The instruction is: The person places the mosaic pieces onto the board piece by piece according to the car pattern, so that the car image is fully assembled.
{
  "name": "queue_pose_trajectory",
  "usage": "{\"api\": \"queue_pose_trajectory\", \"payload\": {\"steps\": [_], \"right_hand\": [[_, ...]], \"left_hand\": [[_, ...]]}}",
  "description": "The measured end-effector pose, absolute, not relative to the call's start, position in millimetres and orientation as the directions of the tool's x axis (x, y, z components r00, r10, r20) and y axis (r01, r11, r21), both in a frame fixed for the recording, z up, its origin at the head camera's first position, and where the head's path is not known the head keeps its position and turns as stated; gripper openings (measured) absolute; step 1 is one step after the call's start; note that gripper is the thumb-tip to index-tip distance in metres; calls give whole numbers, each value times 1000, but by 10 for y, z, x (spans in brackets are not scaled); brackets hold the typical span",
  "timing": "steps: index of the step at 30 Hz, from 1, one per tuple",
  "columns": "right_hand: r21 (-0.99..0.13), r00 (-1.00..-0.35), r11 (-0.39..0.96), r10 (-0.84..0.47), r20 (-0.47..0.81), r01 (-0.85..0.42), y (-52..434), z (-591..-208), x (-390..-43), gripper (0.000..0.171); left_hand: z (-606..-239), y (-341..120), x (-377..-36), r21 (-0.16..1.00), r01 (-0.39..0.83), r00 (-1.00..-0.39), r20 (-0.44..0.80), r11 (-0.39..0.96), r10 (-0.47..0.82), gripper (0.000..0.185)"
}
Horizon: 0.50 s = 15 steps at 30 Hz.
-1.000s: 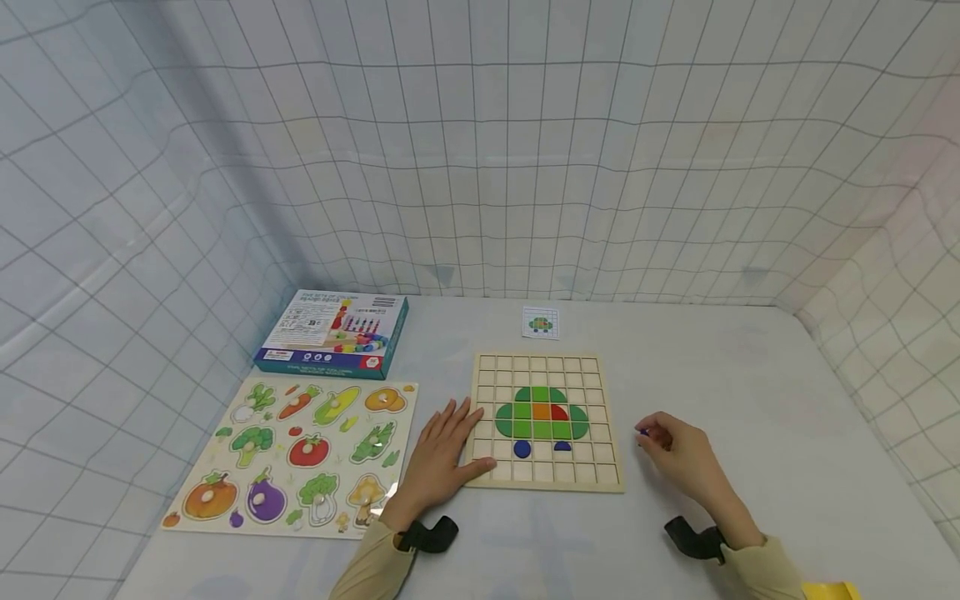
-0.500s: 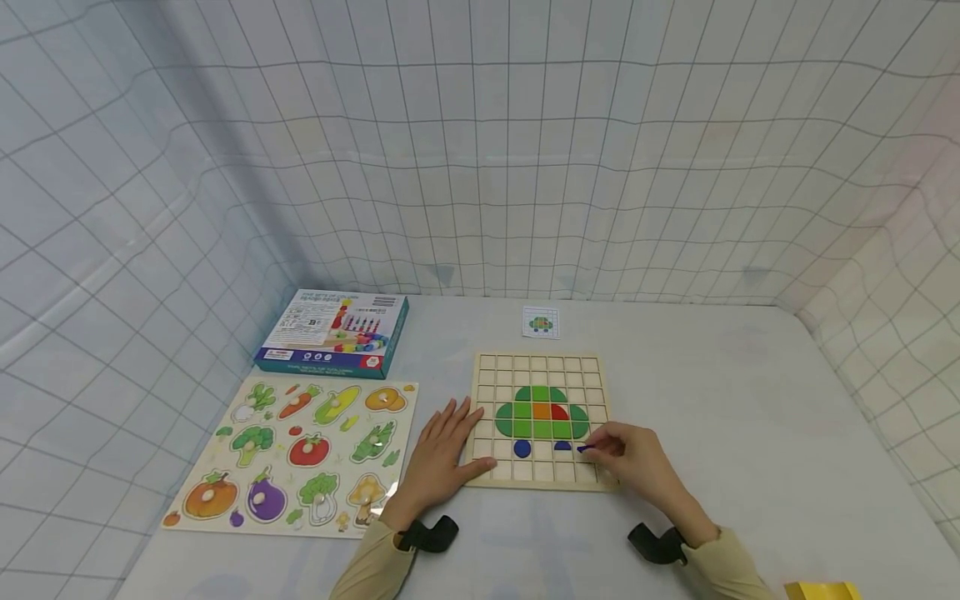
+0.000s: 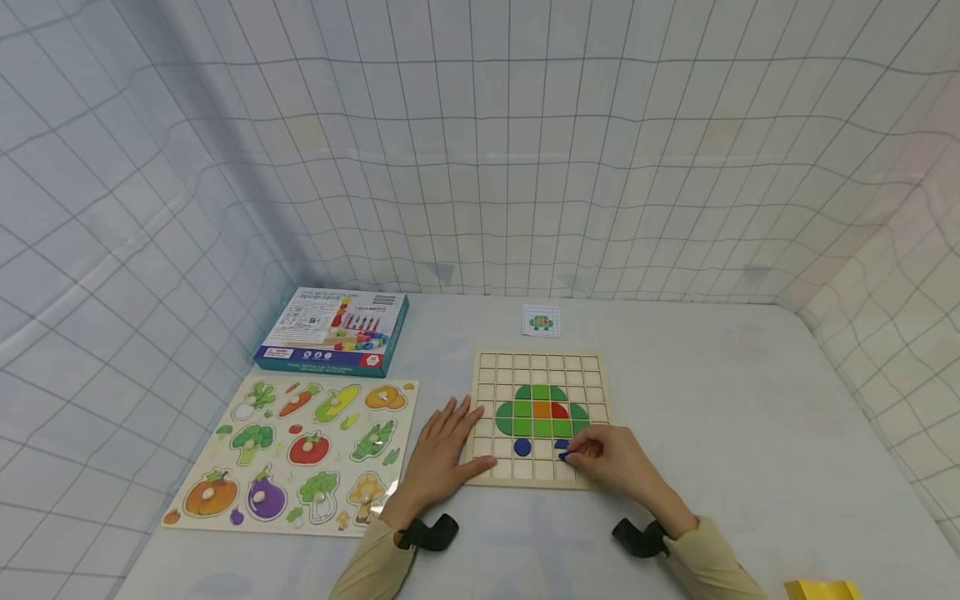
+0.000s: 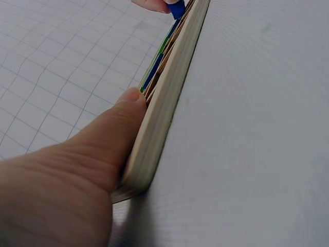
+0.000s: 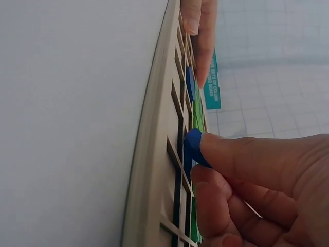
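A wooden grid board [image 3: 540, 471] holds green, orange and red pieces in a tree-like shape, with a blue round [image 3: 522, 447] below it. Between thumb and forefinger, my right hand [image 3: 611, 457] pinches a blue half-round piece [image 5: 194, 146], tilted just over the board. Right by it, another blue half-round [image 3: 561, 444] lies in a cell, partly covered. My left hand [image 3: 442, 458] rests with spread, straight fingers on the board's left edge; its thumb [image 4: 115, 128] lies over the rim in the left wrist view.
A vegetable puzzle board [image 3: 300, 454] lies to the left, with a boxed set [image 3: 330, 333] behind it. A small pattern card [image 3: 541, 321] sits beyond the grid board. Something yellow [image 3: 823, 591] shows at the bottom right edge.
My right hand has moved left from beside the board, carrying the blue half-round to the cell with the other blue half-round. The left hand has stayed put.
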State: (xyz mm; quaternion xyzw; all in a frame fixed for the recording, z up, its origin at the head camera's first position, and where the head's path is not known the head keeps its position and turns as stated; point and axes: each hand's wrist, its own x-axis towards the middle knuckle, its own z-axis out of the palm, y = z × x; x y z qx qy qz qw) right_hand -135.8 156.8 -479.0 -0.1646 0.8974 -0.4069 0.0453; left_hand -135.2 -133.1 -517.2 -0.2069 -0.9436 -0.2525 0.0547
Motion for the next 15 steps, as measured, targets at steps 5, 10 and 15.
{"api": "queue_pose_trajectory", "payload": {"steps": [5, 10, 15], "right_hand": [[-741, -947, 623, -315, 54, -250, 1532, -4804, -1363, 8], [-740, -952, 626, -300, 63, -247, 1520, -4801, -1367, 8], [-732, -949, 629, -305, 77, -262, 1521, -4815, -1377, 9]], "left_hand": [[-5181, -1330, -1361, 454, 420, -908, 210, 786, 363, 78], [-5189, -1333, -1367, 443, 401, -916, 183, 802, 357, 79], [-5198, -1334, -1363, 443, 396, -918, 179, 804, 354, 79]]}}
